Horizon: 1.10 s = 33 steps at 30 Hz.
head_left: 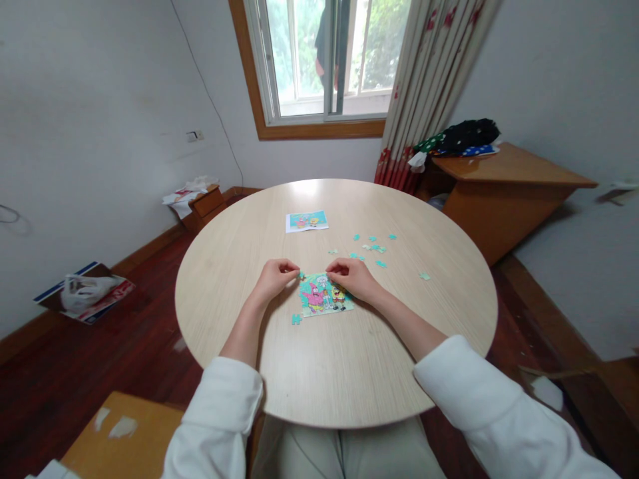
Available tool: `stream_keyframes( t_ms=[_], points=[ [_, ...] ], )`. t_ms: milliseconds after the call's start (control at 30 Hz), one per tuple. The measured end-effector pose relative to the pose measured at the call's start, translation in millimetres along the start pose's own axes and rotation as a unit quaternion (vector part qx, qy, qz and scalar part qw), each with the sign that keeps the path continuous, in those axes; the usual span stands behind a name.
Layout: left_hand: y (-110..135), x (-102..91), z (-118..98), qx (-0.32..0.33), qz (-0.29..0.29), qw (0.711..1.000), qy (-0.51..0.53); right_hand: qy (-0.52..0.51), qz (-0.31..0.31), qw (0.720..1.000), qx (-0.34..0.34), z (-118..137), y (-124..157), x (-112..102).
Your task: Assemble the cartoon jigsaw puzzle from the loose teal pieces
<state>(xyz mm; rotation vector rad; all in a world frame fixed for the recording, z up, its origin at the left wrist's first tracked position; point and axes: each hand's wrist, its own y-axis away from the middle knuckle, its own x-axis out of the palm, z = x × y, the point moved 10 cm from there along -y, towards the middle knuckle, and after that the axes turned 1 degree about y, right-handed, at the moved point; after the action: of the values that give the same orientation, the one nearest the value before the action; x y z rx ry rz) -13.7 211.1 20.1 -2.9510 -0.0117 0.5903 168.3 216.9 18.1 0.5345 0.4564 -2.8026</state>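
Note:
A partly joined jigsaw puzzle [324,297] lies flat on the table, showing a pink starfish and a yellow sponge figure. At its upper left corner, my left hand [277,276] is closed in a pinch on a small puzzle piece [302,275]. My right hand [352,275] reaches over the puzzle's upper right part. Its thumb and fingertips are pinched together at the top edge, and whatever they hold is hidden. A loose teal puzzle piece [296,319] rests just off the lower left corner.
Several loose teal pieces [381,264] are scattered beyond my right hand on the round table [319,386]. Behind the puzzle lies a printed reference picture [307,221]. A wooden desk [514,173] with dark cloth stands at right. A person [322,50] shows through the window.

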Motion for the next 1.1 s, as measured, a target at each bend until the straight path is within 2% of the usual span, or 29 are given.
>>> stream_keyframes(
  t_ms=[533, 1100],
  points=[
    [2.2, 5.0, 5.1, -0.029, 0.011, 0.999, -0.042, 0.02, 0.007, 1.0, -0.005, 5.6, 1.8, 0.7],
    [4.2, 9.5, -3.8, 0.009, 0.025, 0.997, -0.078, 0.004, 0.014, 1.0, 0.009, 1.7, 2.2, 2.4]
  ],
)
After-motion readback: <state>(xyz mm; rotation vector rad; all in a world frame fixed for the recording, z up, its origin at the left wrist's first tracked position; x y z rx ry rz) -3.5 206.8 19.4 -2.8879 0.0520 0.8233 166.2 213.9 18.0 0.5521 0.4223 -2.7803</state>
